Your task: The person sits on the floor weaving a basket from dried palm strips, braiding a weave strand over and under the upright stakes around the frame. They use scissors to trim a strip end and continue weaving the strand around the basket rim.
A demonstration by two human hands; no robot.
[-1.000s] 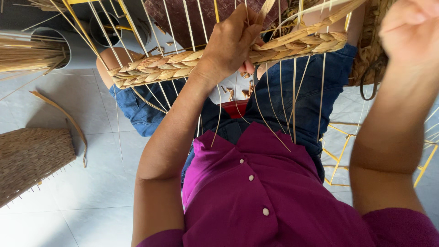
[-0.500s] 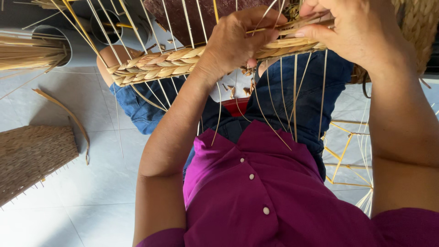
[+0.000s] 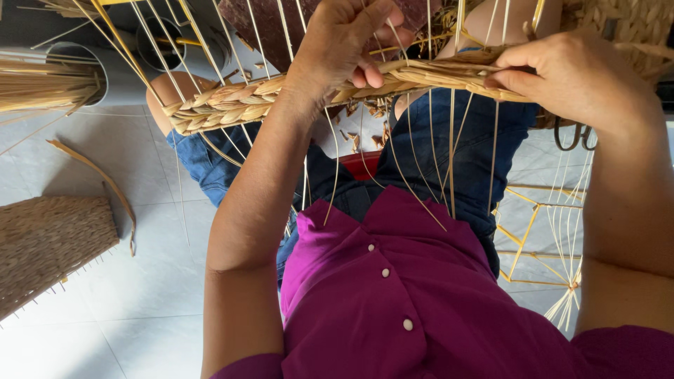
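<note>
Up close, a braided straw band (image 3: 239,102) runs across the top of the view, woven through thin upright reed stakes (image 3: 451,161) that hang down over the person's lap. The left hand (image 3: 344,42) is closed on the band near its middle, fingers curled over the top edge and pinching a stake against it. Just beside it, the right hand (image 3: 576,77) grips the band's end, thumb and forefinger pressed narrowly on the flat strands. Below both hands lie blue jeans (image 3: 449,154) and a magenta buttoned shirt (image 3: 393,302). Out past the left hand, a bundle of straw stalks (image 3: 42,84) stands in a grey tub, and lower down a flat woven mat (image 3: 49,245) lies on the pale tiled floor (image 3: 140,316). Under the right forearm sits a yellow reed frame (image 3: 540,231).
</note>
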